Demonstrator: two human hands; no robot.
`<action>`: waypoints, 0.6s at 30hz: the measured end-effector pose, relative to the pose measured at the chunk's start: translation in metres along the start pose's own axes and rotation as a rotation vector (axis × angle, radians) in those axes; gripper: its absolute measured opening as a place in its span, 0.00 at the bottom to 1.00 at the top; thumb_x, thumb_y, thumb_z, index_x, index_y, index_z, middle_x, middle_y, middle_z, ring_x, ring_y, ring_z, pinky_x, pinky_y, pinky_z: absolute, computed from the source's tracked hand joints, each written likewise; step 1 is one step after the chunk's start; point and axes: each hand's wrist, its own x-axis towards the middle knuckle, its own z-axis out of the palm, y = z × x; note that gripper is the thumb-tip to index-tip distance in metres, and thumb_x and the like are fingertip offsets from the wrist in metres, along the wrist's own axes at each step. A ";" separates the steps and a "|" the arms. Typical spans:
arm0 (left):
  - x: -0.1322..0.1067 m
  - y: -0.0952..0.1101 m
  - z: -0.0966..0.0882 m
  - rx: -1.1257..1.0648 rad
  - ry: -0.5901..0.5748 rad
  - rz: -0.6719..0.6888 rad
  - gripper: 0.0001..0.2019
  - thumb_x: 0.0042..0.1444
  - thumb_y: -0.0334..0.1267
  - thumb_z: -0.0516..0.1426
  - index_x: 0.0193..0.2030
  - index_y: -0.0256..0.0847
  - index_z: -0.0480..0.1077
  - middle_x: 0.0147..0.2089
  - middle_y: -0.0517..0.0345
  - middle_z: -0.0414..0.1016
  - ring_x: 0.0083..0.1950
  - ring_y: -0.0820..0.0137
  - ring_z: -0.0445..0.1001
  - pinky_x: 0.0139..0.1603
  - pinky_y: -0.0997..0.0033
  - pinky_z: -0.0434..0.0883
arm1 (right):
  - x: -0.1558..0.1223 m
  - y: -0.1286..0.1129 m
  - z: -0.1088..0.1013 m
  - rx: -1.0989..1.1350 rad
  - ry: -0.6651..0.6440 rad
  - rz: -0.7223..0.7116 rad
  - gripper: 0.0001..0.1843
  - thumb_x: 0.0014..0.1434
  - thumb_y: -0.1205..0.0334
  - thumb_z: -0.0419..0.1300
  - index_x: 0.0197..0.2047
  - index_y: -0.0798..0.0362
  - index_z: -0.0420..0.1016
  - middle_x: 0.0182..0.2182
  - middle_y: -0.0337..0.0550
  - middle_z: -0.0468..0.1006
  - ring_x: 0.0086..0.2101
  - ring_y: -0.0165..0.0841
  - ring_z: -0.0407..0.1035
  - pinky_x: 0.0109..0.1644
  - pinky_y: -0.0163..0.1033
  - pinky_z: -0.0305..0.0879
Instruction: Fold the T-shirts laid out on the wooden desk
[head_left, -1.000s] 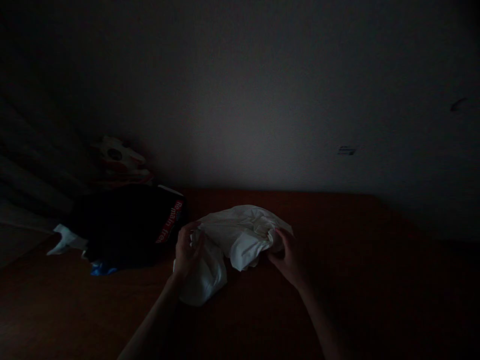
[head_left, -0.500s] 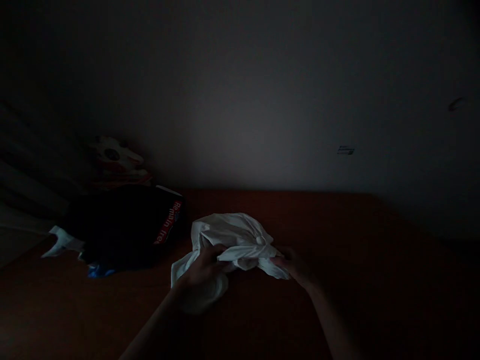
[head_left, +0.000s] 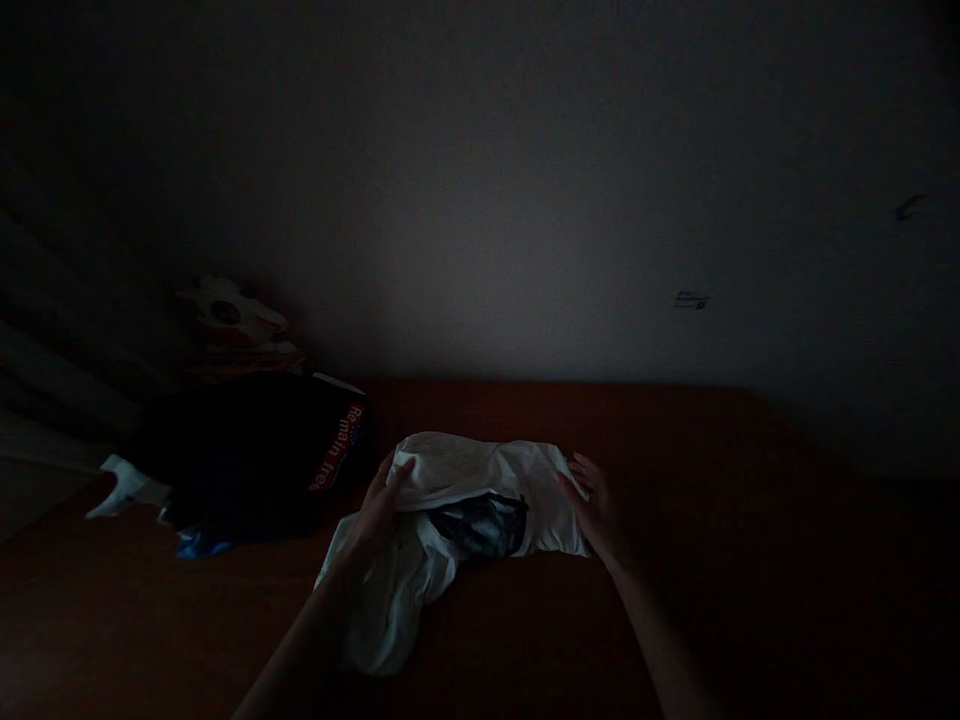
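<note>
Cloth: left hand pinching left edge, right hand splayed at right edge; tabletop extends beyond.

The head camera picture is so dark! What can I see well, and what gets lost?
Head view: dim all over, the wall palest near its middle, the top corners almost black. Head view: the white cloth shows best; the black cloth loses its folds in darkness, and the wall label is too small to read.
</note>
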 end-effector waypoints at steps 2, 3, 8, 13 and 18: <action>-0.002 -0.008 0.000 0.165 -0.024 0.028 0.42 0.43 0.54 0.70 0.64 0.38 0.68 0.59 0.41 0.78 0.59 0.48 0.77 0.57 0.52 0.75 | -0.007 0.004 0.004 -0.195 -0.027 -0.091 0.43 0.45 0.35 0.68 0.58 0.52 0.72 0.52 0.57 0.79 0.51 0.50 0.74 0.55 0.55 0.69; -0.003 -0.011 0.000 0.231 -0.025 0.044 0.43 0.39 0.50 0.72 0.63 0.39 0.69 0.61 0.42 0.77 0.61 0.48 0.75 0.60 0.52 0.73 | -0.009 0.004 0.004 -0.281 -0.069 -0.118 0.38 0.46 0.37 0.67 0.56 0.51 0.74 0.50 0.56 0.80 0.49 0.50 0.75 0.54 0.55 0.70; 0.001 -0.012 -0.007 0.093 0.022 -0.059 0.26 0.43 0.48 0.68 0.49 0.37 0.77 0.48 0.46 0.83 0.53 0.50 0.80 0.52 0.55 0.77 | -0.011 -0.015 -0.002 -0.273 -0.308 -0.011 0.26 0.55 0.34 0.60 0.38 0.49 0.80 0.30 0.46 0.82 0.34 0.44 0.77 0.40 0.46 0.71; 0.006 0.007 -0.026 -0.266 0.113 0.013 0.22 0.61 0.54 0.54 0.46 0.39 0.78 0.40 0.47 0.84 0.46 0.55 0.83 0.44 0.60 0.80 | -0.002 -0.028 -0.007 0.336 -0.239 0.242 0.33 0.54 0.31 0.60 0.47 0.51 0.81 0.40 0.50 0.85 0.41 0.46 0.79 0.42 0.46 0.75; -0.002 0.008 -0.020 0.117 0.147 0.183 0.22 0.62 0.48 0.50 0.50 0.40 0.79 0.40 0.50 0.83 0.45 0.64 0.82 0.42 0.71 0.78 | 0.005 -0.013 -0.004 0.323 -0.040 0.057 0.36 0.56 0.35 0.62 0.61 0.47 0.72 0.61 0.50 0.75 0.58 0.46 0.71 0.57 0.50 0.71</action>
